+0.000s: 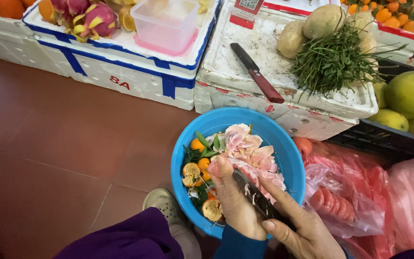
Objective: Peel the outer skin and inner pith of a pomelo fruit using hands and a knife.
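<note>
The left hand [233, 204] is gripping a pink pomelo piece [245, 168] over the blue basin [283, 144], at 6 o'clock. The right hand [295, 230] is closing around a dark knife [257, 196]. The flesh is looking soft, wet and slippery, so holding it by the firmer pith edge seems safer.

Basin [283, 144] on floor [49, 158] before foam boxes; peels [252, 153] in basin; knife [257, 73] on box [245, 81] behind; bags [360, 192] right of basin.
</note>
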